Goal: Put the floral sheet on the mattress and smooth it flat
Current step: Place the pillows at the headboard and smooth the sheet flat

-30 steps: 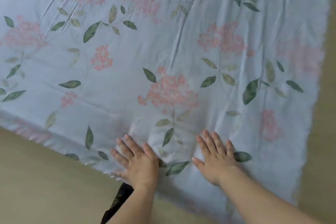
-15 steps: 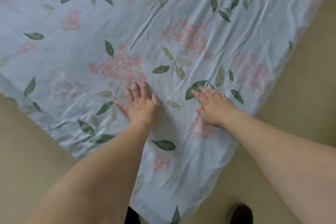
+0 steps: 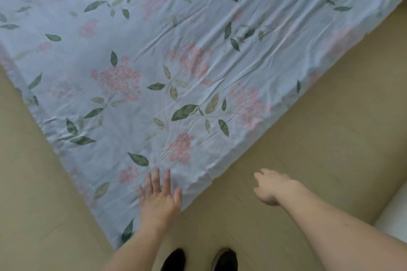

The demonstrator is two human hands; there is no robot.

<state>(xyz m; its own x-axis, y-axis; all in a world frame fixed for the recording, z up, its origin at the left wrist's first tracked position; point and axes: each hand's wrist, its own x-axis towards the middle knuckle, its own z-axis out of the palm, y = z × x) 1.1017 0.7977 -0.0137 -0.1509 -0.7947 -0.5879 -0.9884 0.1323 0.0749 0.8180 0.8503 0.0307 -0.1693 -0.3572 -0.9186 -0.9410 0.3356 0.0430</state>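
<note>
At the near corner of the floral sheet point(image 3: 176, 68), my left hand point(image 3: 159, 196) lies flat on the cloth, fingers straight and slightly spread, palm pressing down just inside the hem. My right hand point(image 3: 272, 187) is off the sheet altogether, hanging over the tan floor point(image 3: 319, 149) to the right of the corner; its fingers look loosely curled and it holds nothing, though blur hides the fingertips.

Position of the sheet: it is laid out in one layer, running from the near corner toward the far left and far right, its edges lying against the floor. I cannot make out the mattress beneath it from this view.

Progress, as I judge it: spreading is done. Smoothing is partly done. The left half reads fairly flat; a band of diagonal creases remains across the middle and far right, and small puckers gather along the near right hem and the left edge. Those areas are left to work. My dark shoes point(image 3: 199, 259) stand just off the corner.
</note>
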